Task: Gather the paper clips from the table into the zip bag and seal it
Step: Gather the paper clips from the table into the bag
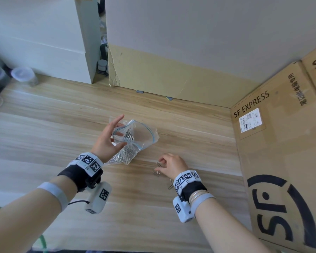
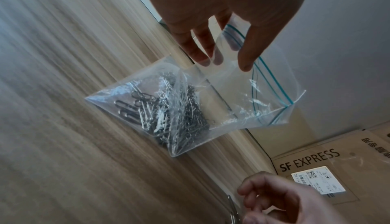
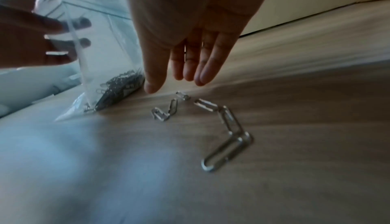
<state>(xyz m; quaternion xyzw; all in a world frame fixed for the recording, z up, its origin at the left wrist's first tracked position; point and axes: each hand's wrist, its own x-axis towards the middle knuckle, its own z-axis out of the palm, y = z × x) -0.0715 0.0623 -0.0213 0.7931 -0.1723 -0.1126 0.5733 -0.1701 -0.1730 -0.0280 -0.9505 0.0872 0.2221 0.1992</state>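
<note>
Table (image 1: 44,125): light wood, w/ stripes
Back: white boards (image 1: 208,33)
Right: brown SF EXPRESS box (image 1: 281,143)
Light: bright, daytime

one zip bag (image 1: 135,137), six loose paper clips (image 3: 211,120)

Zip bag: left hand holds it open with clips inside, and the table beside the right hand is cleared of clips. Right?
Not cleared. The right wrist view shows several loose paper clips on the table below the right hand. The left hand does hold the zip bag open.
</note>
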